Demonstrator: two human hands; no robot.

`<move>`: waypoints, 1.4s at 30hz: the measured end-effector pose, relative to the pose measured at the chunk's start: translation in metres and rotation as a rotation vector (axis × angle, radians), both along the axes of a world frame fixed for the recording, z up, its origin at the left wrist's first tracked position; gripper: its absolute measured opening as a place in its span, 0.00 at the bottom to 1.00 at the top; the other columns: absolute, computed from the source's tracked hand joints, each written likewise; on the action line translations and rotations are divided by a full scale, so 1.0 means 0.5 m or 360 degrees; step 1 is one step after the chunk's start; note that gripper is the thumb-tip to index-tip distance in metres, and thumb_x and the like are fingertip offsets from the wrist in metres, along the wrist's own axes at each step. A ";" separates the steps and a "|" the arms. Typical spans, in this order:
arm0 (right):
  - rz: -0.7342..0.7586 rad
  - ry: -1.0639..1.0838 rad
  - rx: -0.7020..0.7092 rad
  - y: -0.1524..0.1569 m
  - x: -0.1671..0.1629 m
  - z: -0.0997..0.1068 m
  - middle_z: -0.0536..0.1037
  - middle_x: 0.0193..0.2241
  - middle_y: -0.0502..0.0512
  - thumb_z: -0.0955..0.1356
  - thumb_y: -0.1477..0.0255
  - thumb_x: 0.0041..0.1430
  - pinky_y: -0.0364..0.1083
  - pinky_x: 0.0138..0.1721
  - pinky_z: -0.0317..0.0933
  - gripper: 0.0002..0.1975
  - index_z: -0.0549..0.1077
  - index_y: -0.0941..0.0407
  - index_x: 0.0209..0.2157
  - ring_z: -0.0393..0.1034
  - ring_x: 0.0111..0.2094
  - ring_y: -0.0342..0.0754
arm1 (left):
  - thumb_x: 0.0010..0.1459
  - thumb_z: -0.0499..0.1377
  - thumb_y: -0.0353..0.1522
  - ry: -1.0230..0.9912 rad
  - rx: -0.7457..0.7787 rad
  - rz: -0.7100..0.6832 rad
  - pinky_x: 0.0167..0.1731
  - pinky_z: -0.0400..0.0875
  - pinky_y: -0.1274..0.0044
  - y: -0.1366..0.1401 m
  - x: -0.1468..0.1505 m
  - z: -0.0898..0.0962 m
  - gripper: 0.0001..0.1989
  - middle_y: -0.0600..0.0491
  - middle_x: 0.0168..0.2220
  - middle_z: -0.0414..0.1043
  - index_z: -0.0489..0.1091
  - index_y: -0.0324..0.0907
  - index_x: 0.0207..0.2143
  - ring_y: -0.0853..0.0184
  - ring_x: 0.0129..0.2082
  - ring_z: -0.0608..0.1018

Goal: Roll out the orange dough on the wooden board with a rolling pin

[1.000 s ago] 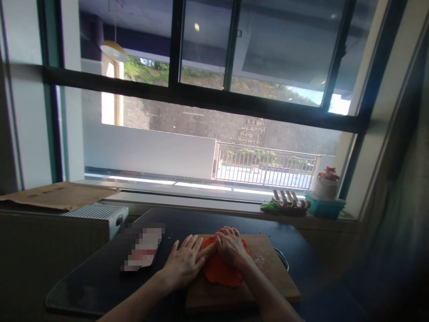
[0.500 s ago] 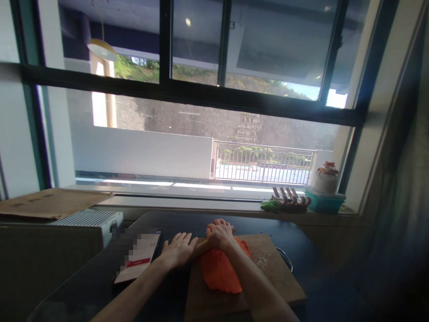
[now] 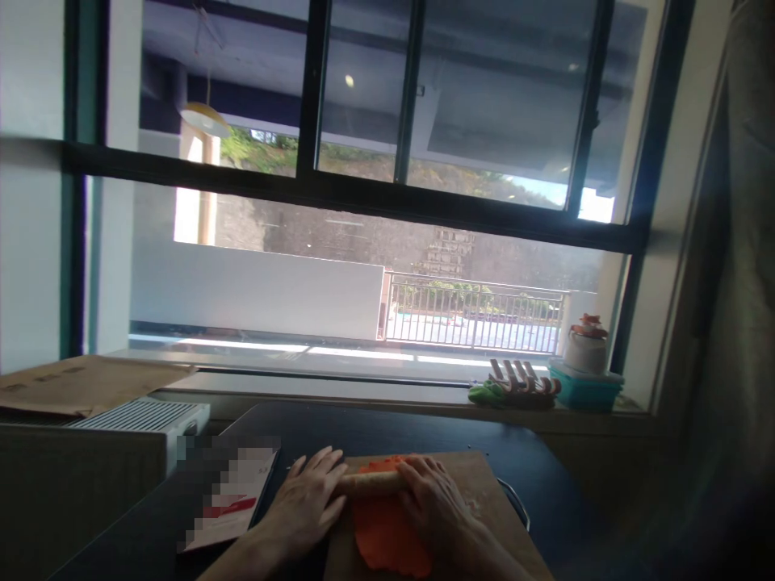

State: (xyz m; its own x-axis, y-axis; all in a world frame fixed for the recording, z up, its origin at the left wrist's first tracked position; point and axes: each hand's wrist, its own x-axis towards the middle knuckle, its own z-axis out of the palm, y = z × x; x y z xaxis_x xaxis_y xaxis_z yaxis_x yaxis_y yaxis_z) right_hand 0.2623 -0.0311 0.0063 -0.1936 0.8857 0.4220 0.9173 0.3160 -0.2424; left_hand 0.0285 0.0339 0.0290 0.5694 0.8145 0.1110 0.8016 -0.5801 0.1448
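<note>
A wooden rolling pin [image 3: 372,484] lies crosswise over a flat sheet of orange dough [image 3: 387,532] on a wooden board [image 3: 466,476]. My left hand [image 3: 312,492] holds the pin's left end, its fingers long over the top and the thumb on the near side. At the other end, my right hand [image 3: 433,496] grips the pin, with fingers bent over it and the thumb towards me. Both palms hide the ends of the pin. Part of the dough shows beyond the pin, and the larger part lies on the near side.
A phone or tablet [image 3: 233,500], partly pixelated, lies left of the board on the dark table [image 3: 291,424]. A metal handle [image 3: 514,504] sticks out at the board's right. On the windowsill stand a teal container [image 3: 584,387] and a slotted rack [image 3: 524,383]. Brown paper [image 3: 90,383] covers a white appliance [image 3: 151,420].
The rolling pin has come nearer to me and turned from slanted to nearly level. My right hand has moved back and to the right, uncovering the pin's middle. The camera has tilted slightly up.
</note>
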 end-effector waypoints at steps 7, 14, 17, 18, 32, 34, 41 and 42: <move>-0.0276 -0.0051 -0.0163 0.070 -0.009 0.030 0.70 0.50 0.57 0.56 0.65 0.65 0.51 0.52 0.55 0.17 0.74 0.52 0.43 0.61 0.52 0.53 | 0.64 0.36 0.42 0.0093 -0.0067 0.0071 0.60 0.49 0.55 0.094 0.057 0.004 0.29 0.46 0.64 0.55 0.59 0.42 0.61 0.56 0.65 0.54; -0.0606 -0.0154 -0.0346 0.158 -0.017 0.042 0.70 0.53 0.61 0.52 0.61 0.66 0.57 0.54 0.52 0.24 0.74 0.54 0.45 0.56 0.58 0.57 | 0.64 0.38 0.37 0.0143 0.0021 0.0150 0.56 0.52 0.49 0.129 0.085 0.010 0.25 0.45 0.61 0.61 0.64 0.47 0.57 0.53 0.63 0.59; -0.0528 -0.0130 -0.0315 0.135 -0.015 0.027 0.71 0.52 0.59 0.51 0.61 0.67 0.57 0.56 0.49 0.25 0.74 0.52 0.45 0.54 0.59 0.56 | 0.64 0.36 0.40 0.0114 0.0029 0.0147 0.57 0.52 0.51 0.111 0.079 0.005 0.27 0.46 0.61 0.62 0.63 0.46 0.58 0.54 0.63 0.59; -0.0500 -0.0112 -0.0303 0.122 -0.013 0.020 0.71 0.52 0.58 0.51 0.61 0.67 0.57 0.57 0.48 0.24 0.73 0.52 0.47 0.54 0.60 0.56 | 0.64 0.36 0.42 0.0100 0.0034 0.0142 0.58 0.52 0.52 0.102 0.076 0.003 0.28 0.47 0.61 0.62 0.63 0.46 0.58 0.54 0.63 0.59; -0.0458 -0.0195 -0.0356 0.146 -0.006 0.046 0.73 0.49 0.59 0.51 0.60 0.67 0.57 0.52 0.53 0.24 0.74 0.51 0.44 0.61 0.55 0.55 | 0.62 0.35 0.50 0.0078 0.0116 0.0104 0.57 0.50 0.52 0.116 0.075 0.009 0.34 0.43 0.60 0.62 0.61 0.43 0.59 0.51 0.62 0.59; -0.0504 -0.0222 -0.0369 0.165 -0.008 0.051 0.74 0.48 0.60 0.51 0.60 0.67 0.57 0.52 0.53 0.25 0.75 0.51 0.44 0.61 0.54 0.55 | 0.62 0.34 0.49 0.0083 0.0111 0.0147 0.55 0.51 0.49 0.128 0.084 0.007 0.33 0.43 0.59 0.65 0.63 0.44 0.57 0.50 0.61 0.61; -0.0457 -0.0184 -0.0294 0.137 -0.005 0.030 0.73 0.49 0.58 0.51 0.61 0.67 0.56 0.55 0.50 0.23 0.73 0.51 0.46 0.58 0.57 0.54 | 0.62 0.34 0.49 0.0086 0.0034 0.0105 0.55 0.53 0.52 0.115 0.078 0.004 0.32 0.44 0.59 0.65 0.64 0.45 0.57 0.53 0.60 0.62; -0.0441 -0.0158 -0.0264 0.124 -0.004 0.023 0.72 0.51 0.57 0.52 0.61 0.67 0.55 0.57 0.48 0.22 0.72 0.51 0.48 0.56 0.58 0.54 | 0.62 0.34 0.49 0.0083 0.0023 0.0092 0.56 0.52 0.52 0.107 0.075 0.004 0.32 0.44 0.60 0.63 0.62 0.45 0.58 0.53 0.61 0.61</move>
State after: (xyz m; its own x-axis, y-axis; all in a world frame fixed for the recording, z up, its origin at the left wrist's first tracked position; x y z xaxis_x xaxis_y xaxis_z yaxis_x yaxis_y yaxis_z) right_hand 0.2604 0.0311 0.0179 0.0311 0.9654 0.2591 0.9845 0.0152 -0.1748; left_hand 0.0659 0.0873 0.0311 0.5267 0.8448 0.0946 0.8401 -0.5343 0.0938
